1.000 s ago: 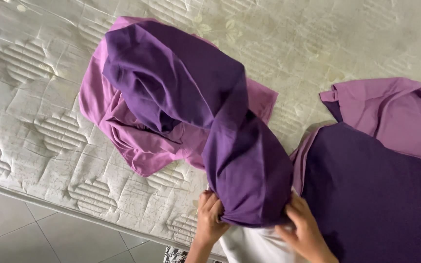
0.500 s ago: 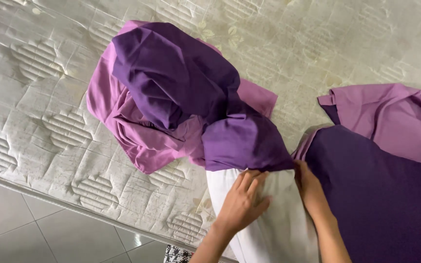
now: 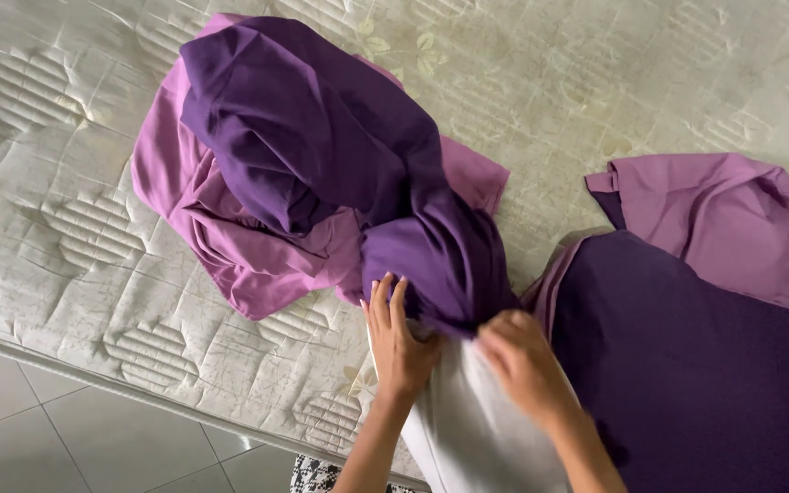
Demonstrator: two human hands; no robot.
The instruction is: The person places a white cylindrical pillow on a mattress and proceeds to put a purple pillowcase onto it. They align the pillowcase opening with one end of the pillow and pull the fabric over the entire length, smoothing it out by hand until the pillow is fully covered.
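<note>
Purple pillowcase [image 3: 431,260] is being drawn over the white pillow [image 3: 468,420] near the mattress's [image 3: 66,256] front edge; left hand [image 3: 401,342] rests flat, fingers apart, right hand [image 3: 522,358] is clamped on its hem, which needs tugging further.

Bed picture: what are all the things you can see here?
Mattress: one, cream, quilted, under everything.
Purple cover: one, dark purple outside and lighter purple inside, bunched in the middle of the mattress.
White pillow: one, white, at the near edge, its top end inside the cover.
Second cloth: one, dark and lighter purple, lying at the right.
Floor: pale tiles, bottom left.
Patterned item: one, black and white, bottom edge, too little showing to tell.
Left hand: on the pillow at the cover's edge.
Right hand: gripping the cover's edge.
</note>
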